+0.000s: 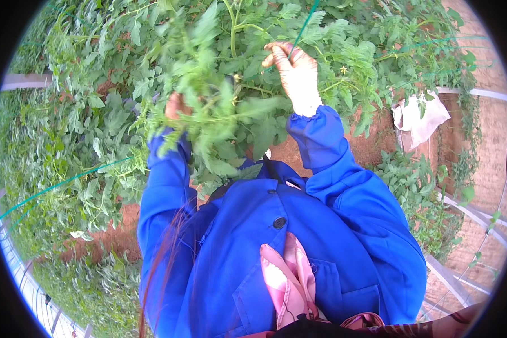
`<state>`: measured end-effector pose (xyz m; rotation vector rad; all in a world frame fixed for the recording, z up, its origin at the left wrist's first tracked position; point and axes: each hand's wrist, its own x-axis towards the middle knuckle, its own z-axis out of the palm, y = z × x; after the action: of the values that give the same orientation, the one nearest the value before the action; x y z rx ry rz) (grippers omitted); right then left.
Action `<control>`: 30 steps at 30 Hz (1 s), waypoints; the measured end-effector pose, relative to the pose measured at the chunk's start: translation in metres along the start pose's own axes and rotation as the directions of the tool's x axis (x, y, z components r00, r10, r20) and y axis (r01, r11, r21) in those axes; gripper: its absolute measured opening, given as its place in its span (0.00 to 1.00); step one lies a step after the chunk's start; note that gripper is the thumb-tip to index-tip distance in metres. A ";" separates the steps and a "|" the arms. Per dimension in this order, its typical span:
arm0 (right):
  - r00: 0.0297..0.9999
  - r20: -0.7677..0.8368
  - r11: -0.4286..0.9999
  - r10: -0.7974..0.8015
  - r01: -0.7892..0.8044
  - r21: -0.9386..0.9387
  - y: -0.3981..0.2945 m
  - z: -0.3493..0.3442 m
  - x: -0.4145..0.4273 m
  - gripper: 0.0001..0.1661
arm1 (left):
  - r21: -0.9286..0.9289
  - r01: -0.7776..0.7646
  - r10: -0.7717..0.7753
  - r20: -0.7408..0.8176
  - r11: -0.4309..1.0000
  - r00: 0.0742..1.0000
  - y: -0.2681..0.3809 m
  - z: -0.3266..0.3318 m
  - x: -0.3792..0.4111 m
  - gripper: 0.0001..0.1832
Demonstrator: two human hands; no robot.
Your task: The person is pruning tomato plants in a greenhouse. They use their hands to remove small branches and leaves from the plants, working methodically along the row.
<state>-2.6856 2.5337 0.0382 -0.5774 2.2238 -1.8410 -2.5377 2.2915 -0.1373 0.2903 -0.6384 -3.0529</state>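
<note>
My right hand (296, 74) is raised among tomato plants, its thumb and fingers closed on a green twine (306, 23). The twine runs from the fingers up past the top of the view. My left hand (177, 106) is partly hidden behind a tomato shoot (213, 101) with blurred leaves. I cannot tell whether its fingers grip the stem. A thick tomato stem (233, 38) rises between and beyond both hands. Small yellow tomato flowers (343, 70) show to the right of my right hand.
Another green twine (67, 181) stretches across the plants at left, with more strands (441, 42) at upper right. A white bag (422, 118) hangs at right, near pale metal bars (473, 92). Reddish soil (374, 131) shows between rows. Dense foliage (67, 139) fills the left side.
</note>
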 end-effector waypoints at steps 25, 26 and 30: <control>0.987 0.064 0.978 0.150 -0.157 0.134 0.047 -0.022 -0.045 0.14 | 0.436 0.379 -0.242 -0.336 0.817 0.910 -0.012 0.046 0.124 0.39; 0.977 0.137 0.952 0.166 -0.195 0.234 0.056 -0.018 -0.048 0.16 | 0.444 0.375 -0.243 -0.325 0.814 0.914 -0.019 0.053 0.136 0.39; 0.965 0.217 0.751 0.149 -0.253 0.609 0.060 0.013 -0.040 0.16 | 0.446 0.306 -0.380 0.085 0.841 0.921 -0.065 0.044 0.170 0.29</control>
<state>-2.6549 2.5478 -0.0266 -0.3108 1.3531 -2.1602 -2.7115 2.3602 -0.1538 0.1563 -1.4210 -3.2610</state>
